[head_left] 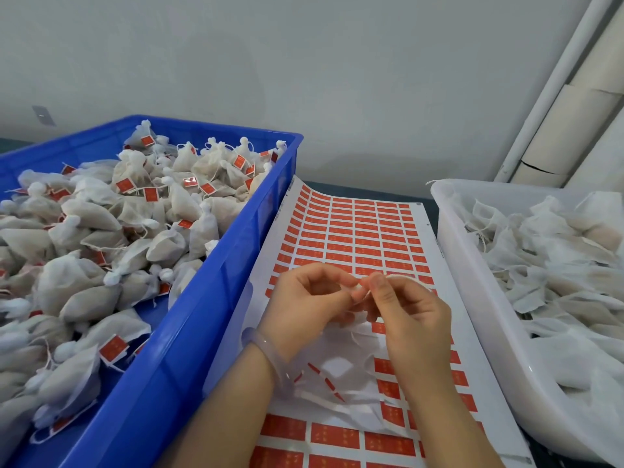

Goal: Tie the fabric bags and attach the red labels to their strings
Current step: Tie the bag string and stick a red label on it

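Grey wall (pixel 304 62), small wall plate (pixel 43 115), white pipe (pixel 552 92), cardboard tubes (pixel 580 119) at right

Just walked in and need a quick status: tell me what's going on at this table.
A person's left hand and right hand pinch a small pale piece together over the label sheet; whether it is string or label, I cannot tell. The blue crate on the left is full of tied bags with red labels. The white tub on the right holds loose bags with no labels showing.
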A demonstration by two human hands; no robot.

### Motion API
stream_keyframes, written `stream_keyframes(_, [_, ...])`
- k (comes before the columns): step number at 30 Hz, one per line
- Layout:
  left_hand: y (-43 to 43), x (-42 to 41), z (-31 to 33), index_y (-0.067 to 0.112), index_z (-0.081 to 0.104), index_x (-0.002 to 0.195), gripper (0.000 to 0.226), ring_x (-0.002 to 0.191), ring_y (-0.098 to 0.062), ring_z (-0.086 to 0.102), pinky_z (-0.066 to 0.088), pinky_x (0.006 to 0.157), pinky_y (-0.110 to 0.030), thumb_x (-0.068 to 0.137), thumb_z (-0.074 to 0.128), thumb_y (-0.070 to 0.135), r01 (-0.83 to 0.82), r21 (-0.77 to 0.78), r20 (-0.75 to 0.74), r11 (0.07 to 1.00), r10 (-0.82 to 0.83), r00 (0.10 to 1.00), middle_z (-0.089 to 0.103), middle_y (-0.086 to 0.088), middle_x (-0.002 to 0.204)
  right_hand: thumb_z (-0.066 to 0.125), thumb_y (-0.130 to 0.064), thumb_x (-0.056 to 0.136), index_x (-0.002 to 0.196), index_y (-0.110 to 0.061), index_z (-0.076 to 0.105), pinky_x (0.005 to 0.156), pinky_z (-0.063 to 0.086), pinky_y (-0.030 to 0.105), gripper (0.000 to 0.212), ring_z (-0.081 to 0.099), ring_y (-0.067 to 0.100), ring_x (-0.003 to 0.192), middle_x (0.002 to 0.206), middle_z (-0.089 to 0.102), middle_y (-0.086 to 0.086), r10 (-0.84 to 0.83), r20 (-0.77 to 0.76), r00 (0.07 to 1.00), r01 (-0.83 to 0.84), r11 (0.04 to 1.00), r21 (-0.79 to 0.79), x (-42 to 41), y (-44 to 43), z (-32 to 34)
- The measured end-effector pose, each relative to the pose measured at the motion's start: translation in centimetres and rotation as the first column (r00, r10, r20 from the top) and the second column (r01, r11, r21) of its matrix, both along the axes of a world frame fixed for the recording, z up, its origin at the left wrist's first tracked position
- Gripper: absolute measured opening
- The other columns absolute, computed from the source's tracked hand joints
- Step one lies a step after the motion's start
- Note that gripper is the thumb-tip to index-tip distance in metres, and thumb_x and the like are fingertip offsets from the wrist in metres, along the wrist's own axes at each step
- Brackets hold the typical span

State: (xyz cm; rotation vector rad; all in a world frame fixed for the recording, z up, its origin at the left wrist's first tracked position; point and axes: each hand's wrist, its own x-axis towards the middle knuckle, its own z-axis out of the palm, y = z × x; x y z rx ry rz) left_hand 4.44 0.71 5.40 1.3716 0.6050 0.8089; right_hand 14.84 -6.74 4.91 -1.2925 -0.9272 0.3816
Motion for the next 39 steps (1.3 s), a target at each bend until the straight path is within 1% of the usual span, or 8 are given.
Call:
stream_keyframes(7, [0.1, -0.3, 0.0, 0.015, 0.063, 0.089, 0.021, 0.075, -0.023, 0.071, 0.055, 0.06, -0.025, 0.082, 0.063, -0.004, 0.146, 0.104, -0.031, 0.984, -0.143, 0.989, 0.071, -0.009, 0.082, 0.057, -0.049, 0.083, 0.08, -0.033, 0.062, 0.063, 0.05, 0.008, 0.017, 0.059, -0.001, 0.097, 0.105, 0.061, -0.02, 0.019, 0.128, 0.992, -0.017, 1.0, -0.022, -0.2, 0.2, -0.4])
stream_keyframes(10, [0.0, -0.4, 0.1, 0.018, 0.063, 0.089, 0.021, 0.073, -0.024, 0.069, 0.054, 0.056, -0.024, 0.08, 0.066, -0.001, 0.167, 0.154, 0.007, 0.974, -0.171, 0.985, 0.07, -0.009, 0.086, 0.043, -0.043, 0.086, 0.088, -0.027, 0.059, 0.058, 0.047, 0.006, 0.022, 0.062, -0.008, 0.086, 0.091, 0.064, -0.028, 0.192, 0.051, 0.98, -0.188, 0.979, -0.074, -0.1, 0.0, -0.5])
stream_keyframes(13, [0.2, -0.6, 0.1, 0.02, 0.062, 0.091, 0.025, 0.072, -0.02, 0.068, 0.054, 0.06, -0.026, 0.079, 0.067, -0.001, 0.167, 0.177, -0.003, 0.97, -0.169, 0.986, 0.07, -0.005, 0.086, 0.038, -0.042, 0.083, 0.082, -0.023, 0.055, 0.055, 0.047, 0.007, 0.026, 0.061, -0.003, 0.073, 0.074, 0.061, -0.022, 0.227, 0.119, 0.967, -0.212, 0.97, -0.123, 0.3, 0.0, -0.7])
stream_keyframes(21, [0.0, -0.2, -0.4, 0.022, 0.059, 0.09, 0.023, 0.068, -0.012, 0.067, 0.057, 0.063, -0.024, 0.077, 0.072, 0.008, 0.009, 0.413, -0.221, 0.911, 0.09, 0.971, 0.067, 0.007, 0.071, 0.04, -0.046, 0.083, 0.08, -0.027, 0.054, 0.058, 0.045, 0.006, 0.024, 0.057, -0.001, 0.069, 0.073, 0.059, -0.019, 0.275, 0.268, 0.923, -0.214, 0.948, -0.237, 1.3, 0.6, -1.1])
stream_keyframes(27, [-0.5, 0.6, -1.3, 0.039, 0.049, 0.086, 0.03, 0.074, 0.002, 0.064, 0.055, 0.067, -0.015, 0.079, 0.072, 0.022, -0.097, 0.608, -0.23, 0.788, 0.292, 0.928, 0.063, 0.02, 0.075, 0.039, -0.05, 0.082, 0.079, -0.032, 0.052, 0.061, 0.044, 0.004, 0.023, 0.059, -0.003, 0.075, 0.078, 0.06, -0.025, 0.201, 0.315, 0.928, -0.123, 0.96, -0.251, 1.5, 0.7, -1.7])
stream_keyframes(33, [-0.9, 0.9, -1.6, 0.031, 0.053, 0.072, 0.023, 0.071, -0.005, 0.063, 0.051, 0.067, -0.01, 0.08, 0.072, 0.02, -0.194, 0.673, -0.227, 0.713, 0.449, 0.864, 0.061, 0.014, 0.071, 0.058, -0.033, 0.086, 0.076, -0.031, 0.058, 0.063, 0.043, 0.004, 0.01, 0.057, -0.003, 0.075, 0.068, 0.059, -0.017, 0.019, 0.376, 0.927, 0.035, 0.99, -0.136, 1.6, 0.7, -2.0])
stream_keyframes(37, [-0.8, 0.4, -1.1, 0.023, 0.063, 0.086, 0.002, 0.084, -0.005, 0.06, 0.039, 0.076, -0.002, 0.086, 0.065, 0.023, -0.101, 0.695, -0.317, 0.712, 0.429, 0.846, 0.066, 0.007, 0.09, 0.053, -0.041, 0.079, 0.075, -0.032, 0.059, 0.06, 0.043, 0.004, 0.011, 0.058, -0.002, 0.074, 0.067, 0.061, -0.018, -0.046, 0.25, 0.967, 0.06, 0.997, -0.049, 0.3, 0.7, -2.0])
stream_keyframes(39, [-0.7, 0.5, -0.9, 0.019, 0.068, 0.101, 0.014, 0.095, -0.008, 0.061, 0.038, 0.082, -0.003, 0.09, 0.06, 0.022, -0.051, 0.69, -0.34, 0.722, 0.385, 0.858, 0.067, 0.003, 0.103, 0.053, -0.042, 0.078, 0.075, -0.036, 0.058, 0.06, 0.044, 0.003, 0.008, 0.059, -0.003, 0.077, 0.069, 0.063, -0.022, -0.079, 0.19, 0.979, 0.084, 0.996, -0.018, -0.1, 0.8, -2.0])
